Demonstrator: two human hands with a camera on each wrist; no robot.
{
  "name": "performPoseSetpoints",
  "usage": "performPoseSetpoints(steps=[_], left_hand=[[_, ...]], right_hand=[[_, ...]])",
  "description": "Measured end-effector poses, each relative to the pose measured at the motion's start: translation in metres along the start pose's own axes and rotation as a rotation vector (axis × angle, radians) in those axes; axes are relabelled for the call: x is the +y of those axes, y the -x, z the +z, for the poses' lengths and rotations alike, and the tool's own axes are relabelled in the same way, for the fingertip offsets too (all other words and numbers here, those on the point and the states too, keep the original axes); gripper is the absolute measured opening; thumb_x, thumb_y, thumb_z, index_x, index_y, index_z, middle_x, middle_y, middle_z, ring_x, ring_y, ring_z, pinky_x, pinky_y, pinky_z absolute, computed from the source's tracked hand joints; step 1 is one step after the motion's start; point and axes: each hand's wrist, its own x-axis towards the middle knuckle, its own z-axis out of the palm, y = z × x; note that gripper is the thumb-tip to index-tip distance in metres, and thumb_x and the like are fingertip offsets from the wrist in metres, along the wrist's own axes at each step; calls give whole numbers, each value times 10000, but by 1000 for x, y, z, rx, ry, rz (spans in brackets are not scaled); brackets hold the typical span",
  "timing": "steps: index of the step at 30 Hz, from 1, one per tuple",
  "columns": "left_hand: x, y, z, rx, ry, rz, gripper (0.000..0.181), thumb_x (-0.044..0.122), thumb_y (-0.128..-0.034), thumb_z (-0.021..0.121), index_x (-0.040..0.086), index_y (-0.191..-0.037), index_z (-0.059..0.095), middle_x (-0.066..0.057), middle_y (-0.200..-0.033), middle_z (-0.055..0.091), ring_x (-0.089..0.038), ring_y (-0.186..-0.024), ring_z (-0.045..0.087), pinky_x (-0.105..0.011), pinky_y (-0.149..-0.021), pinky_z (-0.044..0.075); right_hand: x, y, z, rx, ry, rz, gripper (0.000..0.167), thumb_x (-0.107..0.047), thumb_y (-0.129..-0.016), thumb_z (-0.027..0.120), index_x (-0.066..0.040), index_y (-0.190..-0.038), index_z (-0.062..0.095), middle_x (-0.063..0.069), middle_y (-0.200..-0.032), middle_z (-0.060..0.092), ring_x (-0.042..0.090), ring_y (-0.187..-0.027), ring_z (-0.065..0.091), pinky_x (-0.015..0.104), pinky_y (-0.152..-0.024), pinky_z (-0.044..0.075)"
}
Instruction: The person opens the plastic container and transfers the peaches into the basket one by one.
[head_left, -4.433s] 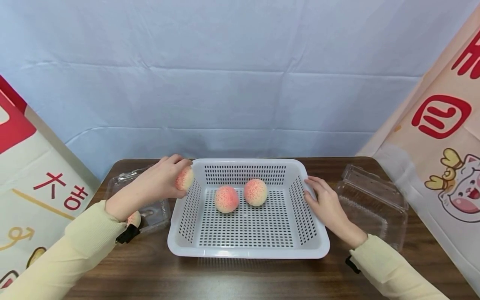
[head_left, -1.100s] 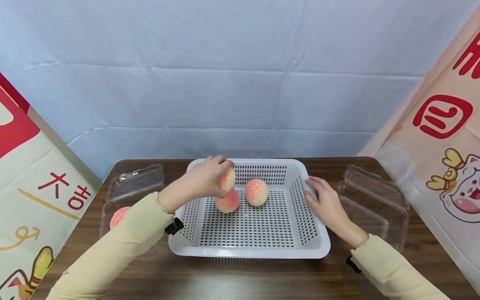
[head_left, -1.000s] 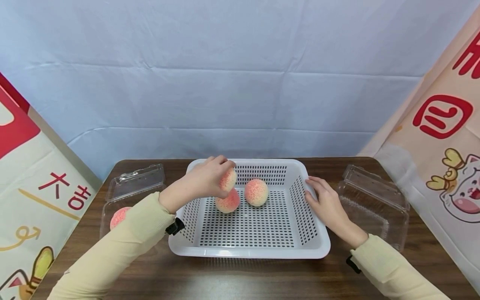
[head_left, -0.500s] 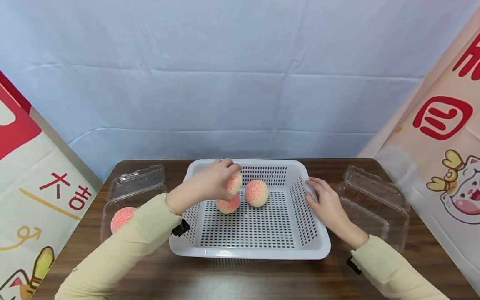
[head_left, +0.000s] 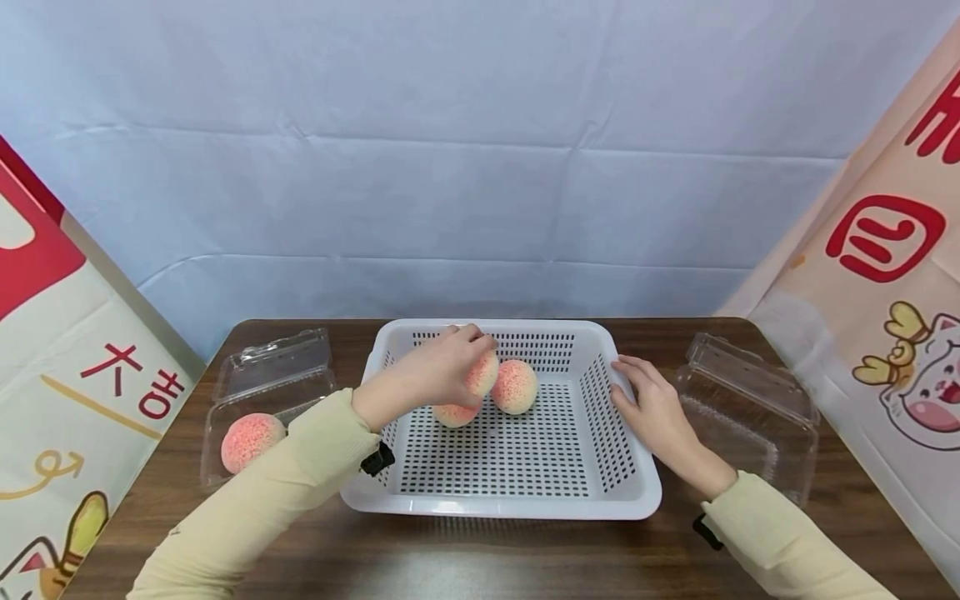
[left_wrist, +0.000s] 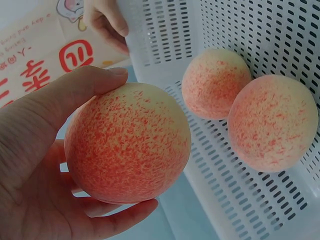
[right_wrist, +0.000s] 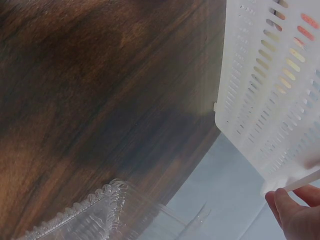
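My left hand [head_left: 442, 367] holds a round pink-and-cream peach [left_wrist: 129, 145] above the white basket [head_left: 498, 506], thumb on one side and fingers beneath in the left wrist view. Two similar peaches lie inside: one peach [head_left: 514, 387] in full sight, the other peach [head_left: 454, 415] partly hidden by my left hand in the head view. At the basket's right rim, my right hand [head_left: 656, 412] grips the edge; in the right wrist view its fingertips [right_wrist: 285, 200] close on the rim. The hand's far side is out of sight there.
On the left, a clear plastic clamshell box [head_left: 277, 358] stands open with one peach [head_left: 252, 442] in it, partly covered by my sleeve. Another clear box [head_left: 750, 408] lies on the dark wooden table [head_left: 480, 558] at right. A pale cloth [head_left: 480, 167] hangs behind.
My left hand has carried the peach rightward from the basket's left rim to above the two peaches inside. Lately it drifts slowly further right. The right hand has stayed on the rim.
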Motion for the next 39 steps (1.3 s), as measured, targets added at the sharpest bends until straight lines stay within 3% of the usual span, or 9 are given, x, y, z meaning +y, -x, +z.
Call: performPoseSetpoints(steps=[9, 18, 39], left_hand=[[3, -5, 10, -7, -49, 34, 665, 276, -673, 751, 120, -1267, 497, -69, -1188, 497, -228, -1032, 474, -342, -829, 455], [9, -9, 17, -34, -108, 123, 720, 327, -661, 753, 120, -1294, 479, -60, -1223, 496, -232, -1096, 458, -349, -905, 425], [12, -17, 39, -150, -213, 248, 716, 388, -671, 725, 182, -1306, 467, -34, -1256, 447, -208, -1077, 446, -300, -854, 438]], right_hand=[[2, 0, 1, 18, 13, -23, 365, -63, -867, 542, 97, -1195, 530, 232, -1249, 470, 372, -990, 561, 440, -667, 520], [1, -1, 1, 11, 6, -14, 357, -49, -869, 538, 95, -1196, 530, 230, -1244, 474, 370, -970, 572, 434, -662, 522], [-2, -1, 0, 2, 3, -1, 361, -54, -869, 536, 95, -1197, 529, 236, -1245, 473, 373, -987, 563, 440, -679, 518]])
